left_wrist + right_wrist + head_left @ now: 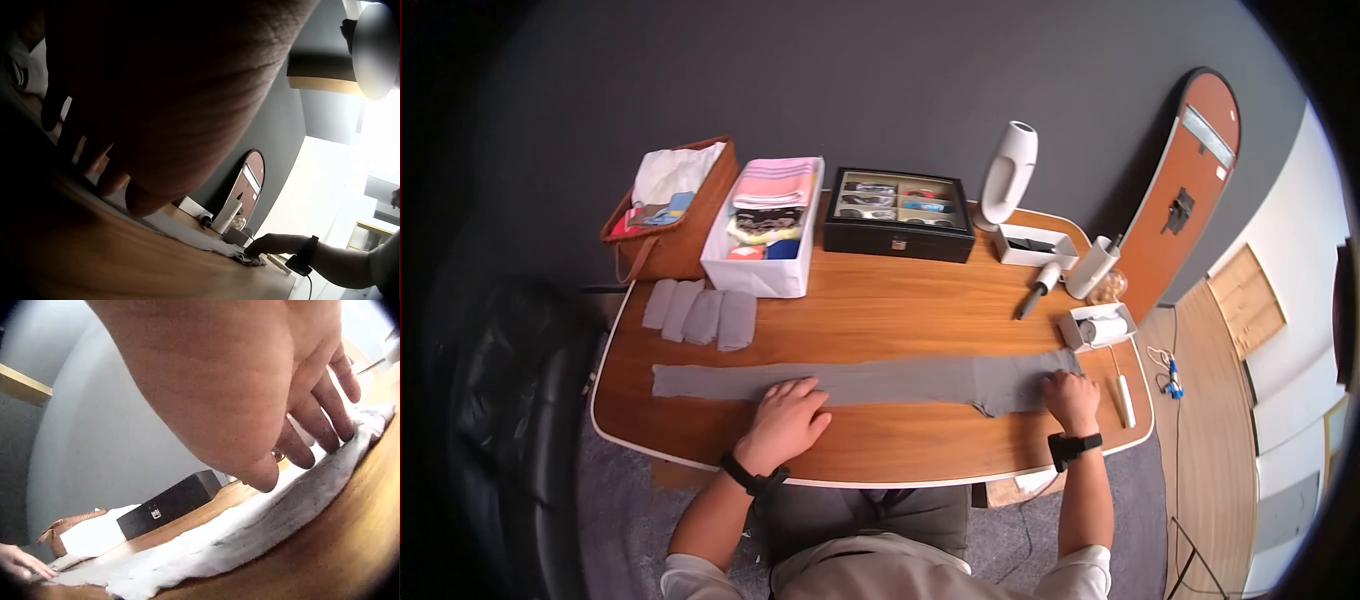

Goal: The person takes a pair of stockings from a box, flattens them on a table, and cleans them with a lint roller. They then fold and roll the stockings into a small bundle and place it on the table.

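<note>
A long strip of thin grey cloth [900, 382] lies stretched sideways across the table [870, 440], wider at its right part, with a small crumpled bit at the front edge. My left hand [785, 418] rests palm down, its fingers over the near edge of the cloth left of the middle. At the right end, the fingertips of my right hand [1072, 398] touch the cloth; the right wrist view shows those fingers [322, 428] extended and spread on it. Several rolled grey cloths [700, 314] sit side by side behind the left end.
Along the back stand a brown basket [690, 235], a white box [755, 280] of folded clothes, a black glasses case [898, 245] and a white upright device [1010, 175]. Toward the right are a lint roller [1040, 290], small white boxes [1098, 328] and a white stick [1125, 402].
</note>
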The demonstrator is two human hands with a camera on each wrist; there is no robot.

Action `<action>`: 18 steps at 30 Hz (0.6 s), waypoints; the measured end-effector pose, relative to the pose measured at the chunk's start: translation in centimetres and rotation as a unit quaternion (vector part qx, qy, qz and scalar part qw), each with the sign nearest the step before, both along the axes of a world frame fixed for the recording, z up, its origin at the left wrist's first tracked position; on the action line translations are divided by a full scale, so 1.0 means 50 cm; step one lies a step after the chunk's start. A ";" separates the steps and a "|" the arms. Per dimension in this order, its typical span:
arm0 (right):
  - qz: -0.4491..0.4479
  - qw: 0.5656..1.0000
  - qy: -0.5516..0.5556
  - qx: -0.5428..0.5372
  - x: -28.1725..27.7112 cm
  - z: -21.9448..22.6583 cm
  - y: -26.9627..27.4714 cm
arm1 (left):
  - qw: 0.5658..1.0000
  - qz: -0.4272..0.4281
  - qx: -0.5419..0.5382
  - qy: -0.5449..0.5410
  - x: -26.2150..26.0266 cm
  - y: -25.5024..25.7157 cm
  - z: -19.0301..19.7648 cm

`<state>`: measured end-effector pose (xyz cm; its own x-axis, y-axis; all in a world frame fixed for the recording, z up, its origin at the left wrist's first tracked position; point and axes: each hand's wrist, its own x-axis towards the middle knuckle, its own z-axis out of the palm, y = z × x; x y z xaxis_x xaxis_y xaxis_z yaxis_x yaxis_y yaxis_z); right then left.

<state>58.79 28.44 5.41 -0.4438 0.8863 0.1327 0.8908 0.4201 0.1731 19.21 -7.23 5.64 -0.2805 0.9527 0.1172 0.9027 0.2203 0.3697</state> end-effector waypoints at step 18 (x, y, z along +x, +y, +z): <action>0.024 0.986 0.088 -0.139 0.022 -0.017 -0.022 | 0.994 -0.013 0.103 0.043 -0.009 0.043 -0.028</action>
<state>59.87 27.35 4.54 -0.4771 0.8782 -0.0342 0.8751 0.4712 -0.1101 18.78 -5.08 4.21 -0.2365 0.9127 0.3333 0.9372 0.1238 0.3260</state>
